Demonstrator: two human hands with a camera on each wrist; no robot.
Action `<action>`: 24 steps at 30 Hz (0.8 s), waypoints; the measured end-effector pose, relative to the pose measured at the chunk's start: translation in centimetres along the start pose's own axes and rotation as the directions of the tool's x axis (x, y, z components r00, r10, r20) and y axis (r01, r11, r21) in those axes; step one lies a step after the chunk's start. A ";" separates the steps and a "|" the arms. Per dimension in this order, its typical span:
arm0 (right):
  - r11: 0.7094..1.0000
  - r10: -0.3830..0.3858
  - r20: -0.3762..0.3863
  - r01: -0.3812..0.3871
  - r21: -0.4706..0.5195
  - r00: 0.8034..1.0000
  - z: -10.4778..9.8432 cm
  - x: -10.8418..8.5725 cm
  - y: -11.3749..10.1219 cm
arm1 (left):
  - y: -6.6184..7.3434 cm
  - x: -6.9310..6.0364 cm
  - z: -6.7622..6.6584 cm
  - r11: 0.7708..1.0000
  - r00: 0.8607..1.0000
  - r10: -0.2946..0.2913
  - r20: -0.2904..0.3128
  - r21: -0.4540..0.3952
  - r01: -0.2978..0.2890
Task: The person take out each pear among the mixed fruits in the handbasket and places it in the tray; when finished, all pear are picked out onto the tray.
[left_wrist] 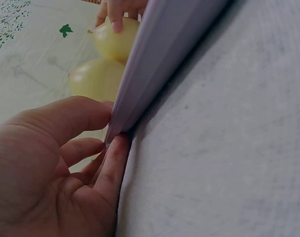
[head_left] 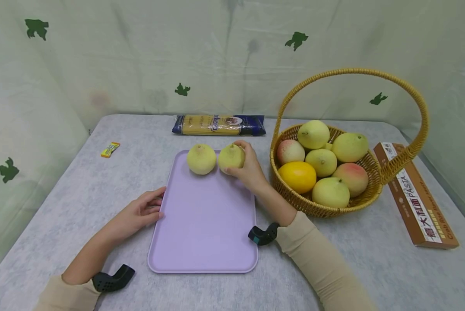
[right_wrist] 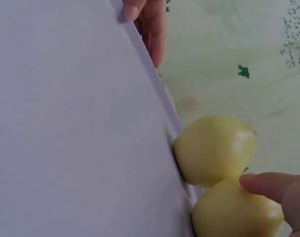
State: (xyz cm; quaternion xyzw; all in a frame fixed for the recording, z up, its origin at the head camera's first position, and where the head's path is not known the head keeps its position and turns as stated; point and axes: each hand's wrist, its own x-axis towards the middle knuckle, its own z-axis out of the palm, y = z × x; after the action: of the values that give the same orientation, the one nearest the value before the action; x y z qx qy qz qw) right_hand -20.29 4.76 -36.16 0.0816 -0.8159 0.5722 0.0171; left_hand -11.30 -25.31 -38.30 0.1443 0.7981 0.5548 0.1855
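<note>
A purple tray [head_left: 205,224] lies on the table, two pale yellow-green fruits at its far end. My right hand [head_left: 249,168] grips the right fruit [head_left: 230,158], thumb in front and fingers behind; it sits beside the left fruit [head_left: 201,159]. In the right wrist view the thumb of my right hand [right_wrist: 283,195] lies on that fruit [right_wrist: 234,210]. At the tray's left edge is my left hand [head_left: 140,211], its fingertips touching the rim. The left wrist view shows my left hand [left_wrist: 66,163] with thumb and fingers lightly bent at the tray rim [left_wrist: 135,84].
Right of the tray stands a tall-handled wicker basket [head_left: 321,211] with several fruits. A brown pasta box [head_left: 416,196] lies beyond it at the right. Along the back lies a pasta packet [head_left: 218,125], and a small yellow wrapper [head_left: 110,149] is at the back left.
</note>
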 end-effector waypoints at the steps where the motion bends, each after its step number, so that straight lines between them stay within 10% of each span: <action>1: 1.000 0.000 -0.003 0.000 -0.002 1.000 -0.1 -0.1 -0.1 | 0.0 0.0 0.0 1.000 1.000 0.000 0.000 -0.002 0.000; 11: 0.992 -0.126 -0.031 0.127 0.027 0.992 -2.3 -2.6 -3.2 | 0.0 0.0 0.0 1.000 1.000 -0.004 -0.001 -0.012 0.004; 18: 0.923 -0.383 -0.067 0.384 0.001 0.921 -6.6 -5.2 -5.3 | 0.1 0.1 0.1 1.000 1.000 -0.004 0.002 -0.009 0.004; 24: 0.898 -0.426 -0.066 0.412 -0.157 0.903 -11.2 -5.8 -5.6 | -0.1 0.0 0.0 1.000 1.000 0.006 0.003 -0.019 -0.006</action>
State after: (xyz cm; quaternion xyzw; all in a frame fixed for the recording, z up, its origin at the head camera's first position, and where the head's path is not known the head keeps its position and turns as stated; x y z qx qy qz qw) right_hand -14.44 14.09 -27.76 0.2256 -0.8153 0.5000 0.1855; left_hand -11.32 -25.36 -38.36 0.1459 0.7922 0.5626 0.1862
